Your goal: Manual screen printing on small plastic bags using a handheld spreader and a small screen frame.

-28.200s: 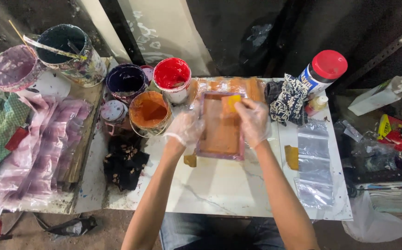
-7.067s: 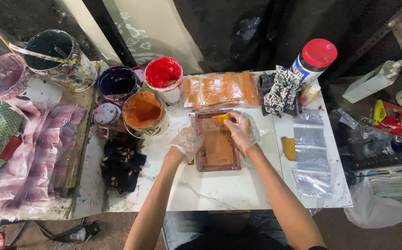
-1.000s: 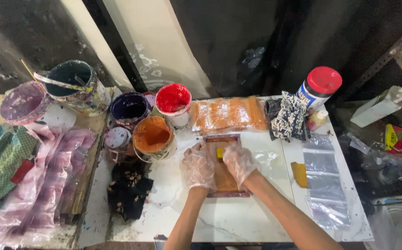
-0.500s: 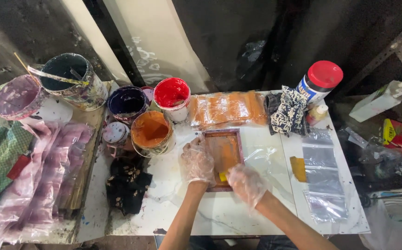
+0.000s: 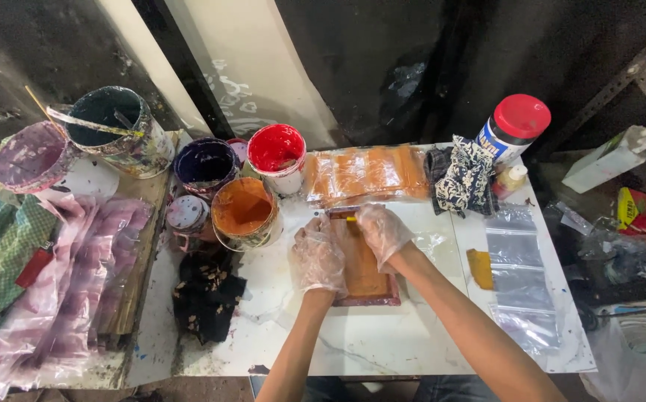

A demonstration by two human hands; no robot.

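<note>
My white marble-look bench (image 5: 352, 342) stands against a dark wall, with 2 tubs of red (image 5: 277, 149) and orange paint (image 5: 243, 211) at its back. My gloved left hand (image 5: 317, 257) lies flat on the small orange-stained frame (image 5: 364, 272) at the bench's middle, fingers spread, while my right hand (image 5: 382, 232) keeps its grip closed on a yellow scraper (image 5: 350, 218) at the frame's far end.

Even overhead light brightens the white table (image 5: 412, 342), the top of the frame stays dark, and edges look slightly soft.

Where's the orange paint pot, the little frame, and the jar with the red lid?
Round orange paint pot (image 5: 242, 210), head view, on the paint.
Small orange-stained wooden frame (image 5: 366, 277), head view, inside panel.
White jar with red lid (image 5: 521, 116), head view, lid top.
</note>
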